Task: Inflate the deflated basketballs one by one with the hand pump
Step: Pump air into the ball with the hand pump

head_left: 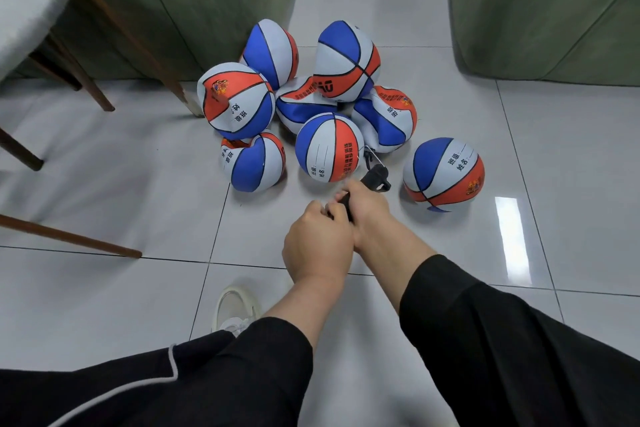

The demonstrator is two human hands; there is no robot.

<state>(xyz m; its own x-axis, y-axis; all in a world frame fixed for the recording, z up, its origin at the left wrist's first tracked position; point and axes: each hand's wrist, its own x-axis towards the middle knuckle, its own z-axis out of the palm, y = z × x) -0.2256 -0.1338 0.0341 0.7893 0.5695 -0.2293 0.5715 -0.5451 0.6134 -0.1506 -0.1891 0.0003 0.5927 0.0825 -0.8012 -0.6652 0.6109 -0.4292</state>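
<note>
The person is holding the black hand pump (360, 189) with both hands low over the tiled floor (519, 135): the right hand (367, 208) is wrapping curled fingers around the barrel, and the left hand (317, 243) is gripping the near end with fingers closed tight, probably on the handle, though that end is hidden. The pump's thin hose is running toward the round red, white and blue basketball (330, 147) sitting just in front of the hands, but whether the needle is seated in its valve cannot be told. That is looking like the main risk: a hard stroke could be tugging the short hose and pulling the needle out, or bending it sideways if the ball is rolling on the slick tile, since neither hand is steadying it. The pile of dented, deflated balls (304, 104) is crowding behind and touching it, so a shove could be nudging them, and the firmer-looking ball (443, 173) lying apart to the right could be getting mixed back in, costing track of which ones are done
</note>
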